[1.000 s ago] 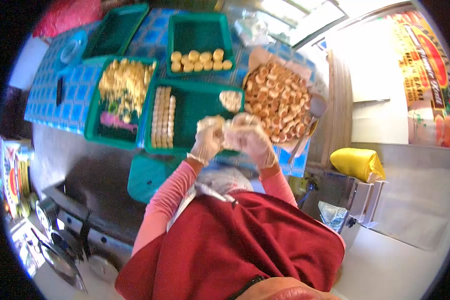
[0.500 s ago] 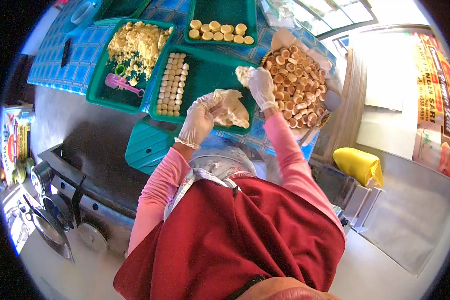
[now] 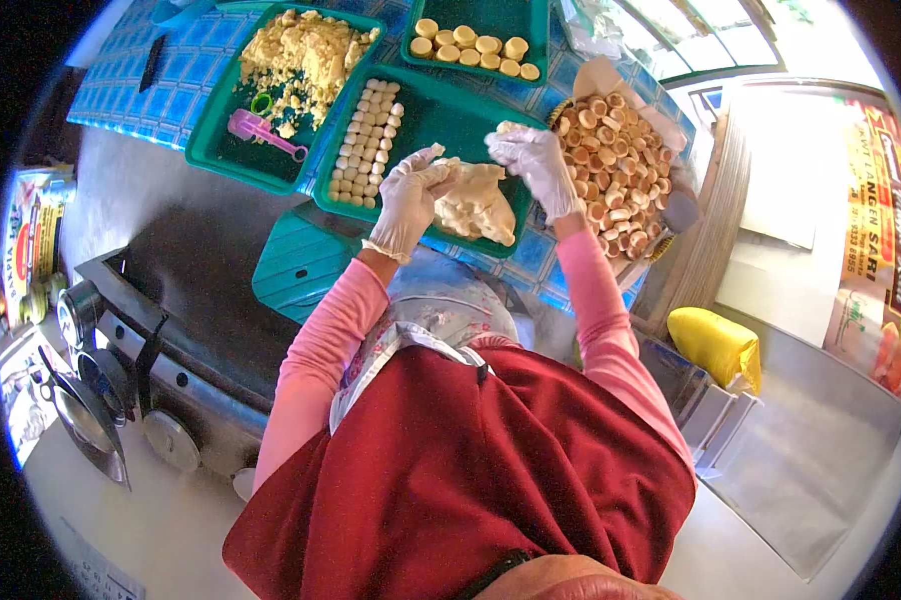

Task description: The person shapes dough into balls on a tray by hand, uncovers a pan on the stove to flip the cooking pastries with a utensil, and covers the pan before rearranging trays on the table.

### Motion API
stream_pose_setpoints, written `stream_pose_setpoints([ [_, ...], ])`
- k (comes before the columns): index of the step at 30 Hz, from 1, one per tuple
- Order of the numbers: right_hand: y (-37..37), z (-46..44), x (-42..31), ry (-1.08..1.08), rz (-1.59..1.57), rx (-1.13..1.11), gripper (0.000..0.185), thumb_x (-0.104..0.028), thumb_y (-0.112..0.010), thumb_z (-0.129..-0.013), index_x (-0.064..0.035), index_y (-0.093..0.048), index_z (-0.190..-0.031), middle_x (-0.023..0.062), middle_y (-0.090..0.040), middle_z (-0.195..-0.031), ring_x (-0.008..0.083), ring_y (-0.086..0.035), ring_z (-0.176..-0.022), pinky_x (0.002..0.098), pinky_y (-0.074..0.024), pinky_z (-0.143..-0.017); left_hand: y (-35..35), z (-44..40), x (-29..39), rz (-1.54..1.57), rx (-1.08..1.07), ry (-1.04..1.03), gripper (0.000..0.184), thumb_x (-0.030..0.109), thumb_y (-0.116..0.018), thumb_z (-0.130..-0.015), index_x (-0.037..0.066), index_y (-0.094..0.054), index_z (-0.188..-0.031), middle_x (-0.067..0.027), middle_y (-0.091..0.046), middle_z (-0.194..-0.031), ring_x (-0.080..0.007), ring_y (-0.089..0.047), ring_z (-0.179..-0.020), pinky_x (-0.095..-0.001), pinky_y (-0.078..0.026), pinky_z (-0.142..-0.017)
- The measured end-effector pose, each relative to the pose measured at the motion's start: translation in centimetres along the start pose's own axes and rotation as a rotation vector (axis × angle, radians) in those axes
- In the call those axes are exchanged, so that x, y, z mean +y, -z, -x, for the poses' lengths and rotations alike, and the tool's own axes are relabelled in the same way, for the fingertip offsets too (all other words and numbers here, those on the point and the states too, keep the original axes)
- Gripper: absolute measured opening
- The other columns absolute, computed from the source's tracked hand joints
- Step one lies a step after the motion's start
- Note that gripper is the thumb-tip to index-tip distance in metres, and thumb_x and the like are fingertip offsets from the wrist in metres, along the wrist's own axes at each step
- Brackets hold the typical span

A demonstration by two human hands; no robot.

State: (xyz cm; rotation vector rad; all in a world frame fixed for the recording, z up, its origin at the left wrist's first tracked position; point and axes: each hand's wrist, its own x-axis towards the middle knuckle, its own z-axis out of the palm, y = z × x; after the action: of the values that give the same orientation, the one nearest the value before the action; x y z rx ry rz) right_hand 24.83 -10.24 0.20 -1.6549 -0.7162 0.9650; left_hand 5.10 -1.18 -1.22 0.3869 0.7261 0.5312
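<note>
My right hand (image 3: 538,168), in a thin clear glove, is closed round a piece of pale dough (image 3: 511,127) that shows only at the fingertips. Also gloved, my left hand (image 3: 409,203) has its fingers pinched together just left of a large lump of dough (image 3: 479,203); whatever is between the fingertips is too small to make out. The lump lies at the near edge of a green tray (image 3: 446,105). Rows of small white dough balls (image 3: 364,150) line that tray's left side.
To the left, another green tray (image 3: 209,140) holds crumbly yellow filling (image 3: 306,50) and a pink scoop (image 3: 261,130). Round yellow cakes (image 3: 466,45) sit in a tray behind. A paper-lined basket of browned pastries (image 3: 616,165) stands right. A dark griddle (image 3: 191,300) lies lower left.
My left hand has come off the big dough lump and lifted, fingers pinched. My right hand has turned, covering more of its dough. The whole view has shifted slightly.
</note>
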Motion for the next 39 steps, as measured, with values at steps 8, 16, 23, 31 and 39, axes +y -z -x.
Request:
stream_pose_setpoints([
  [8, -5.6, 5.4, -0.3, -0.038, -0.444, 0.179, 0.028, 0.01, -0.066, -0.081, 0.0054, -0.069, -0.109, 0.0091, -0.07, -0.104, 0.016, -0.066, -0.09, 0.0277, -0.0534, -0.085, 0.1, -1.0, -1.8, -0.221, -0.036, 0.063, 0.025, 0.005, -0.061, -0.092, -0.007, -0.063, -0.114, -0.0136, -0.069, -0.105, -0.0235, -0.068, -0.09, -0.0328, -0.056, -0.085],
  [16, -5.5, 5.6, 2.0, 0.347, 0.29, 0.159, 0.022, -0.003, -0.068, -0.079, -0.0061, -0.075, -0.1, 0.0109, -0.071, -0.094, 0.0258, -0.067, -0.087, 0.0325, -0.0532, -0.08, 0.1, -0.3, -1.5, -0.159, -0.135, 0.074, 0.029, 0.004, -0.064, -0.09, -0.006, -0.063, -0.118, -0.0133, -0.069, -0.108, -0.0226, -0.067, -0.095, -0.0313, -0.056, -0.085],
  [23, -3.9, 7.1, 4.9, 0.146, 0.961, 0.068, 0.013, -0.012, -0.064, -0.081, -0.0021, -0.071, -0.083, 0.0165, -0.069, -0.082, 0.03, -0.068, -0.084, 0.042, -0.0548, -0.07, 2.1, 0.0, -0.4, -0.175, 0.043, -0.013, 0.015, -0.004, -0.067, -0.083, -0.007, -0.066, -0.097, -0.0129, -0.07, -0.087, -0.0189, -0.067, -0.074, -0.0277, -0.056, -0.073],
  [31, -4.6, 7.5, 2.9, -0.108, 0.084, -0.07, 0.016, -0.008, -0.066, -0.08, 0.0016, -0.069, -0.093, 0.014, -0.069, -0.086, 0.0244, -0.067, -0.075, 0.0336, -0.0533, -0.063, 1.6, 0.7, -1.0, -0.087, 0.044, -0.018, 0.01, -0.007, -0.065, -0.084, -0.006, -0.065, -0.094, -0.0133, -0.068, -0.087, -0.0223, -0.068, -0.075, -0.0321, -0.057, -0.075],
  [39, -5.1, 7.1, -1.1, -0.152, -0.53, 0.078, 0.015, 0.001, -0.068, -0.084, 0.004, -0.071, -0.098, 0.0091, -0.07, -0.097, 0.0141, -0.066, -0.085, 0.0252, -0.0532, -0.073, 2.0, 1.1, -1.2, -0.186, -0.176, 0.053, 0.02, -0.001, -0.06, -0.09, -0.003, -0.062, -0.11, -0.0121, -0.066, -0.107, -0.0231, -0.065, -0.099, -0.0357, -0.054, -0.091],
])
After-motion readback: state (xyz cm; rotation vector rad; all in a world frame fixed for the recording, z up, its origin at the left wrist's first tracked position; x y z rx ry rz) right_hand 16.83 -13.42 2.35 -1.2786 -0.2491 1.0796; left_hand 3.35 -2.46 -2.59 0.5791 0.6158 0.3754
